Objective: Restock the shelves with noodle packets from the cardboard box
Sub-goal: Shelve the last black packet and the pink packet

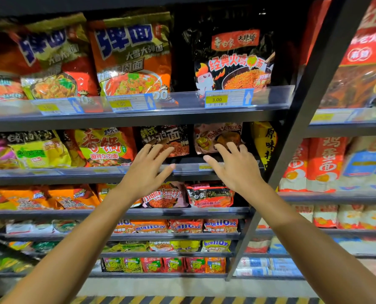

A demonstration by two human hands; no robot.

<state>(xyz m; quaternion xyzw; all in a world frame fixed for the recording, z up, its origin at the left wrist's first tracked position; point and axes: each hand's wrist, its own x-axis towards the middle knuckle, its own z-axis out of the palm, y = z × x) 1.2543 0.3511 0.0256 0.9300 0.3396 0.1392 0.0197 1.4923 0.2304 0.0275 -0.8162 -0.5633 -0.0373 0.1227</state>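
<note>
Both my hands reach up to the second shelf (108,175) from the top. My left hand (148,170) has straight, spread fingers whose tips lie on a black noodle packet (166,139). My right hand (235,166) is spread too, its fingertips on a pink noodle packet (215,137) beside the black one. Neither hand holds a packet. The cardboard box is out of view.
Shelves full of noodle packets run above and below: orange packets (132,55) and a black one (235,60) on the top shelf, a yellow packet (265,141) right of the pink one. A black upright (292,154) splits this bay from the right one. Yellow-black floor tape (182,300) lies below.
</note>
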